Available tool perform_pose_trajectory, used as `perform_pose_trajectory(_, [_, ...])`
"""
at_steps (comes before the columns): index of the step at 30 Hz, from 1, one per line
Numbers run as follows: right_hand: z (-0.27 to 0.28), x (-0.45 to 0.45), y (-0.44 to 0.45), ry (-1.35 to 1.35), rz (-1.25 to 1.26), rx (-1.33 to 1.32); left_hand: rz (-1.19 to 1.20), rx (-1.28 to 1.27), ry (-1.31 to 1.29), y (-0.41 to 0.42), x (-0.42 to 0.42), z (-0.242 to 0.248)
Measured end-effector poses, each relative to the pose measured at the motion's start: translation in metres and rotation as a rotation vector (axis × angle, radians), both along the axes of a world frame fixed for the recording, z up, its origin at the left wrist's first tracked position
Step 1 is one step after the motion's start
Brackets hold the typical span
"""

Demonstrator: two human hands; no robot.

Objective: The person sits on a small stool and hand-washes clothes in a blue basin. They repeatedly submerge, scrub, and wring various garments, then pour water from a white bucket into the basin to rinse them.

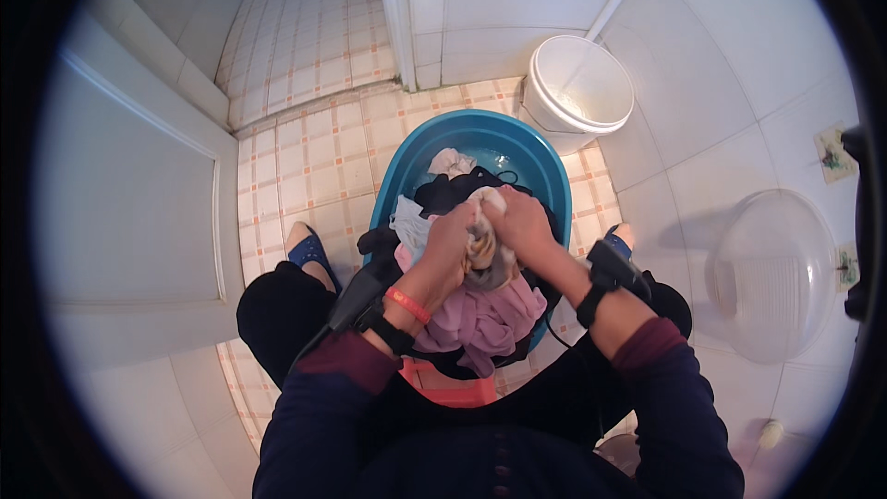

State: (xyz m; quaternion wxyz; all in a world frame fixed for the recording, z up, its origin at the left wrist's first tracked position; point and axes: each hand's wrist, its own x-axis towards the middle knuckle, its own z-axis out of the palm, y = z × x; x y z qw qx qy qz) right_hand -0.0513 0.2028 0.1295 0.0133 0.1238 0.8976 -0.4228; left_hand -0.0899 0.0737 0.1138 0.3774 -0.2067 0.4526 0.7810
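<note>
Both my hands grip one bunched, light-coloured cloth (490,270) with brown and grey patches. My left hand (449,239) and my right hand (523,222) press close together at its upper end. Beneath them stands an oval blue plastic basin (409,152), holding several garments and some water at its far end. A pink garment (478,319) is heaped at the near side. Dark cloth (450,190) lies beyond my hands, with a small white cloth (452,162) past it. Pale blue cloth (410,222) sits beside my left hand.
A white plastic bucket (540,107) stands behind the basin by the tiled wall. A translucent plastic basin (773,277) is at the right wall. Part of a red plastic stool (457,396) shows near me. A white door (138,201) is at left. Cables run from the devices on my wrists.
</note>
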Motion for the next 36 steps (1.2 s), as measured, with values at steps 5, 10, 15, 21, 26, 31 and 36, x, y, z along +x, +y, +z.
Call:
perform_pose_trajectory(5, [0.001,-0.014,0.044,-0.258,-0.230,-0.975,-0.261,-0.154,0.649,-0.024,-0.036,0.039])
perform_pose_trajectory(10, [0.050,-0.008,0.062,-0.204,-0.222,-1.526,-0.245,-0.713,1.483,-0.048,-0.042,0.065])
perform_pose_trajectory(15, [0.059,-0.005,0.053,-0.399,-0.103,-1.397,-0.567,-0.817,1.874,-0.043,-0.016,0.086])
perform_pose_trajectory(21, [0.066,0.015,0.032,-0.382,0.053,-1.317,-0.707,-0.489,1.749,-0.032,-0.009,0.080])
perform_pose_trajectory(26, [0.089,0.018,0.036,-0.491,0.105,-1.188,-0.706,-0.292,1.398,-0.034,-0.012,0.078])
perform_pose_trajectory(31, [0.097,0.016,0.053,-0.316,0.133,-0.694,-0.607,-0.538,1.400,-0.034,-0.011,0.073])
perform_pose_trajectory(36, [0.095,0.016,0.055,-0.366,-0.169,-0.742,-0.278,-0.409,1.116,-0.031,-0.019,0.059])
